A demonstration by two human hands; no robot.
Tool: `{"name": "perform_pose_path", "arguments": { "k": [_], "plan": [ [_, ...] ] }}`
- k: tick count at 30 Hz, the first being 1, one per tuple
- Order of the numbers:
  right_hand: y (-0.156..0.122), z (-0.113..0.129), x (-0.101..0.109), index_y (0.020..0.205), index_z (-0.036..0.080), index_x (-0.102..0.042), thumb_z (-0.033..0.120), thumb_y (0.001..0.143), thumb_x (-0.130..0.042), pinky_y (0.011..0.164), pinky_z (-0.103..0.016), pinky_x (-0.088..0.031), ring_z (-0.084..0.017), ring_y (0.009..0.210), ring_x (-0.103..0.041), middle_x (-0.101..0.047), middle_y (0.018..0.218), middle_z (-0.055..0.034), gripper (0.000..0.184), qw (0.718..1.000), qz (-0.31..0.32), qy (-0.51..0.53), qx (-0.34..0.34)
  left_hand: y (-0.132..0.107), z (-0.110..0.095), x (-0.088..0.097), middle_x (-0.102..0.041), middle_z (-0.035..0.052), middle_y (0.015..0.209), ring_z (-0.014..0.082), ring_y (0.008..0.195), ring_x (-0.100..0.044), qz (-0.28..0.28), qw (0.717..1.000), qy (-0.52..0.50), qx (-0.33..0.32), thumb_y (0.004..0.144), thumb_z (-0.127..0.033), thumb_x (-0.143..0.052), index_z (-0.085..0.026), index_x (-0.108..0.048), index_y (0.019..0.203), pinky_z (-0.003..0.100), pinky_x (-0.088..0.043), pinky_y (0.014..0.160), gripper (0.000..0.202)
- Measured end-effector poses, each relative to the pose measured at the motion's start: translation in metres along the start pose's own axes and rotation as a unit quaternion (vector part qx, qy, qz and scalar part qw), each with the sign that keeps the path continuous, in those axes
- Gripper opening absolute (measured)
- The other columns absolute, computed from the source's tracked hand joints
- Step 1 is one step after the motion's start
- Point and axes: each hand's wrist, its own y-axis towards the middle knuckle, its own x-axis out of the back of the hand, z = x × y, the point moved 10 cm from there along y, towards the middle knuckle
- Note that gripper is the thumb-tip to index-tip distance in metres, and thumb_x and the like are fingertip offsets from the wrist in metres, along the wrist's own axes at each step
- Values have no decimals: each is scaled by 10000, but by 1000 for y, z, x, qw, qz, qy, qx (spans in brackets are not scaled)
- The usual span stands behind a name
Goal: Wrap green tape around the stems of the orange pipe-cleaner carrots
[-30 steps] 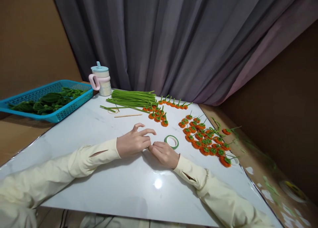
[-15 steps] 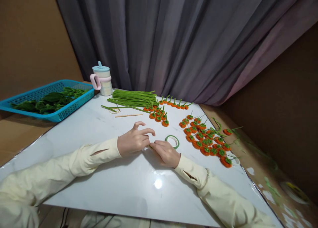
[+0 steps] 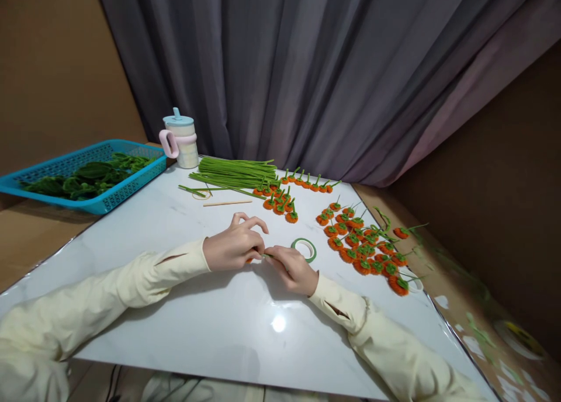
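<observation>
My left hand (image 3: 234,245) pinches a small orange pipe-cleaner fruit (image 3: 249,261), mostly hidden beneath the fingers. Its index and middle fingers arch up, away from the pinch. From it a short green stem (image 3: 265,255) points to the right, and the fingertips of my right hand (image 3: 294,270) are closed on that stem. Whether a strip of tape is also between the fingertips, I cannot tell. Just behind my right hand lies a roll of green tape (image 3: 312,258). Both hands are low over the white marbled table (image 3: 210,332).
Many finished-looking orange fruits with green tops (image 3: 352,240) cover the table's right side; others (image 3: 291,217) stand at the back middle. Beside these lie green pipe cleaners (image 3: 236,171) and a thin wooden stick (image 3: 228,203). A lidded cup (image 3: 187,148) and blue basket (image 3: 111,202) with green leaves stand back left.
My left hand has shifted slightly left and rolled, so a bit of orange now shows under it. The green stem between the fingertips is clearer. My right hand has barely moved.
</observation>
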Motion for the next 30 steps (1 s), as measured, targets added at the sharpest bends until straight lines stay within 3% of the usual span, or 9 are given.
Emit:
{"name": "perform_pose_path", "arguments": {
  "k": [3,8,12,16,19,23,30],
  "plan": [
    [0,3,2,1019,141,-457,139,881,-342,532,-216,-408,-119,555,-505,-555,675,-30,180,1000,-20,-2,10,1,9,-8,-625,-13,670,213,1063,-479,50,997,-37,52,775,-76,-576,-152,-569,658,401,-164,888,139],
    [1,19,6,940,127,-478,104,841,-370,462,-222,-333,-122,499,-438,-496,587,-8,148,994,-42,-67,81,-3,27,-21,-651,-1,841,197,1036,-505,117,977,-112,141,722,-140,-661,-171,-637,680,350,-239,926,57],
    [-1,40,4,950,97,-473,55,839,-368,485,-253,-348,-139,522,-454,-557,618,-45,158,973,-48,-145,172,-9,36,-34,-653,16,766,189,950,-560,175,949,-191,181,686,-118,-667,-144,-657,661,253,-390,810,36],
    [-3,46,1,995,60,-474,56,850,-406,528,-269,-393,-151,572,-502,-602,673,-73,159,961,-51,-182,200,-11,35,-36,-660,14,745,182,896,-578,198,938,-208,193,696,-127,-660,-139,-659,676,240,-414,756,23],
    [-4,44,-2,981,51,-486,56,856,-427,535,-269,-401,-152,581,-512,-611,681,-76,138,958,-45,-198,202,-10,31,-29,-664,4,760,183,921,-566,170,959,-137,179,699,-116,-670,-153,-642,641,296,-366,827,74],
    [-2,36,-2,935,60,-501,72,881,-407,520,-264,-393,-147,566,-496,-593,645,-64,110,963,-39,-206,169,-5,13,-14,-631,-4,684,211,997,-521,75,992,-2,104,674,-124,-717,-131,-566,607,409,-242,896,165],
    [-1,34,-2,933,55,-515,61,882,-392,533,-275,-412,-153,593,-505,-598,662,-70,133,960,-38,-218,170,-7,-20,-9,-616,3,605,188,923,-546,-20,985,158,-67,743,-27,-566,-117,-512,605,440,-203,883,174]
  ]
}}
